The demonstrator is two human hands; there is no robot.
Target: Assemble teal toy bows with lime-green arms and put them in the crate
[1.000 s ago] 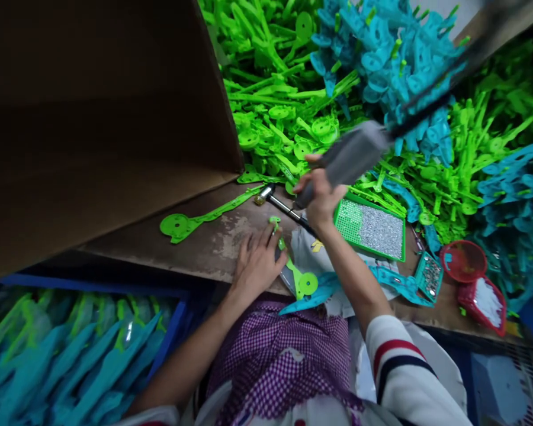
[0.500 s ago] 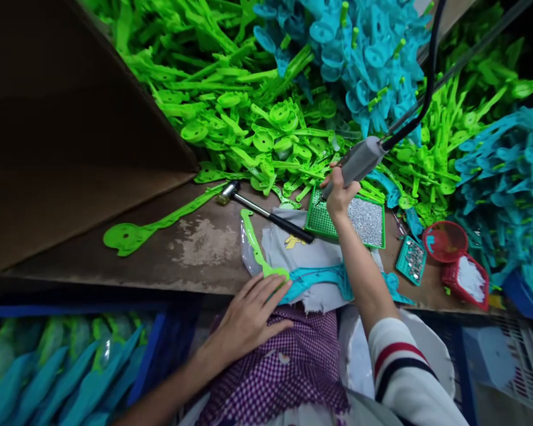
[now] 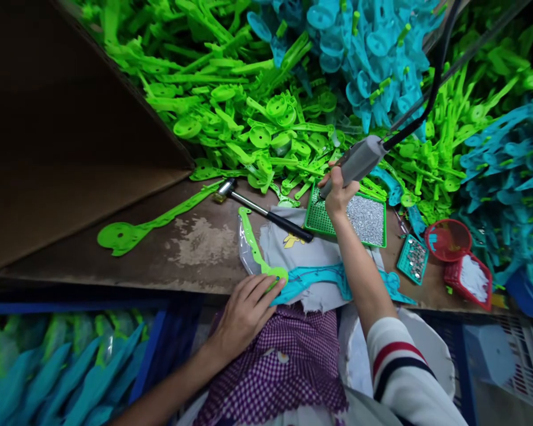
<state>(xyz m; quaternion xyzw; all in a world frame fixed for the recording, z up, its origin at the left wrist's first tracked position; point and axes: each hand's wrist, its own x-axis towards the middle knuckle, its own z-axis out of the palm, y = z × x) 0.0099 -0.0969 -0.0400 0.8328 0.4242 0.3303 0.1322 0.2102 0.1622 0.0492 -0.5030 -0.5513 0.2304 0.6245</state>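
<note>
My right hand is closed round a grey corded electric screwdriver. Its lower end hangs over a green mesh tray, whose right part holds many small silvery screws. My left hand lies with outstretched fingers on the round end of a green plastic part; its thumb is hardly visible. That round end overlaps a turquoise plastic part resting on a grey cloth. A clear plastic piece sits along the green part's left side.
A mallet lies behind the cloth, with a long green part to its left. Green and turquoise parts are heaped behind. Small containers, including a red basket, stand at right. A cardboard box wall borders the left.
My left thumb has drawn in towards the fingers, which still rest on the green part. My right hand keeps the screwdriver over the tray, almost unmoved. The view has shifted slightly.
</note>
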